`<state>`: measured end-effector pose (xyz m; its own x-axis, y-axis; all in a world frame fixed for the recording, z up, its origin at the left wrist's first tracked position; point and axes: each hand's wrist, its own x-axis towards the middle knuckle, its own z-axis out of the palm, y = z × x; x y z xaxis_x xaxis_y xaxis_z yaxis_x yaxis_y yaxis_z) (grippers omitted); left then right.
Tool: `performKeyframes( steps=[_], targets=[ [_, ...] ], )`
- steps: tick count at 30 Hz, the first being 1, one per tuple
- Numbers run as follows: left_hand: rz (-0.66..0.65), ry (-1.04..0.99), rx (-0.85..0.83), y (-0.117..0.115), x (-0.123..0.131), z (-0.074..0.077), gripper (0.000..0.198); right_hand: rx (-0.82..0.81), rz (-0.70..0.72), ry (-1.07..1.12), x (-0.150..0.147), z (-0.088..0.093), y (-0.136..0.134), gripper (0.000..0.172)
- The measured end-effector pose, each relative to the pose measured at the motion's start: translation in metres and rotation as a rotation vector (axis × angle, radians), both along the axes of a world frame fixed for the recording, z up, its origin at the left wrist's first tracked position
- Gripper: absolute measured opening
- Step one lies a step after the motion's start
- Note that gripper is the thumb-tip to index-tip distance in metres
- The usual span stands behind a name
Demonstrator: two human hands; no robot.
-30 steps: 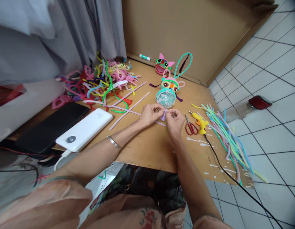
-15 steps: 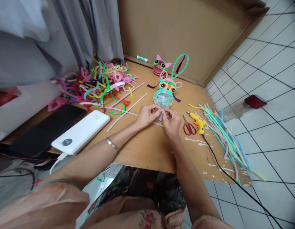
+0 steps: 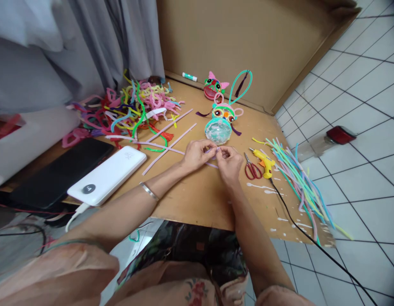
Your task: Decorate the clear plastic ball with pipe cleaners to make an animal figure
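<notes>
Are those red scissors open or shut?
The scissors look shut: their blades lie together in one narrow point, on the table beside the yellow glue gun.

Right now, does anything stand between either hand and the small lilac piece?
Nothing visible does: the left hand and right hand both pinch the small lilac piece. The colourful figure with a clear, round, turquoise-rimmed front sits just beyond the hands, not between.

A silver bracelet and peach top with red flowers show.
</notes>
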<state>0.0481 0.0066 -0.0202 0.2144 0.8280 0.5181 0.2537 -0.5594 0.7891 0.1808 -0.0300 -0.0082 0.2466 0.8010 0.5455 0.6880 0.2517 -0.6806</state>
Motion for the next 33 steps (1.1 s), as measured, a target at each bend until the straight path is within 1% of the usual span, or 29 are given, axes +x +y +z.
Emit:
performKeyframes(
  steps=[7, 11, 13, 17, 20, 27, 33],
  targets=[
    [-0.020, -0.061, -0.088, -0.003, 0.000, 0.005, 0.022, -0.011, 0.019, 0.087, 0.000, 0.001, 0.000, 0.016],
    [-0.042, -0.144, -0.194, 0.001, 0.002, 0.005, 0.022, -0.048, 0.104, 0.256, 0.004, 0.004, 0.001, 0.021],
    [-0.033, -0.197, -0.244, 0.003, 0.003, 0.004, 0.022, -0.057, 0.116, 0.333, 0.007, 0.006, 0.003, 0.024],
    [-0.021, -0.267, -0.305, 0.006, 0.004, 0.004, 0.020, -0.079, 0.142, 0.399, 0.009, 0.005, 0.005, 0.027],
    [-0.027, -0.280, -0.314, 0.005, 0.004, 0.006, 0.018, -0.104, 0.169, 0.413, 0.007, 0.003, 0.006, 0.028],
    [-0.050, -0.249, -0.297, 0.000, 0.002, 0.010, 0.022, -0.101, 0.130, 0.338, 0.003, 0.003, 0.003, 0.026],
    [-0.077, -0.225, -0.267, -0.001, 0.003, 0.011, 0.019, -0.165, 0.149, 0.437, 0.004, 0.006, 0.005, 0.023]
  ],
)
